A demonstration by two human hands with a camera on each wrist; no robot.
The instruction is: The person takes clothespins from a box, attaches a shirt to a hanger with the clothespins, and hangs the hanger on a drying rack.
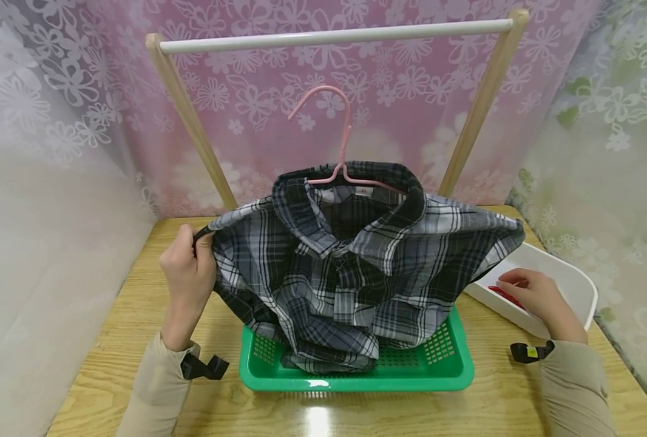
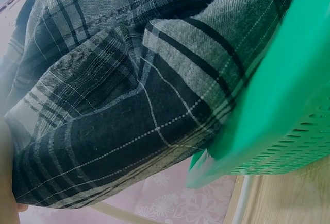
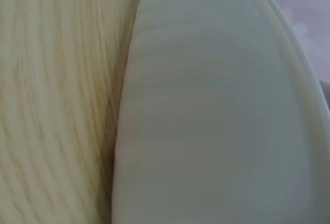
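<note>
A black, grey and white plaid shirt (image 1: pixel 351 267) hangs on a pink hanger (image 1: pixel 341 152), its lower part bunched in a green plastic basket (image 1: pixel 454 373). My left hand (image 1: pixel 188 270) grips the shirt's left shoulder edge and holds it up. My right hand (image 1: pixel 536 295) reaches into a white tray (image 1: pixel 577 280) and touches a red object (image 1: pixel 502 294) there, mostly hidden by the fingers. The left wrist view is filled by the plaid shirt (image 2: pixel 118 95) and the basket's green wall (image 2: pixel 278 100). Only the white tray's rim (image 3: pixel 216 121) and the wooden table (image 3: pixel 56 100) show in the right wrist view.
A wooden rack with a white rail (image 1: pixel 334 36) stands at the back of the wooden table (image 1: pixel 138 340). Floral curtains (image 1: pixel 45 152) close in behind and on both sides. The tray sits near the table's right edge.
</note>
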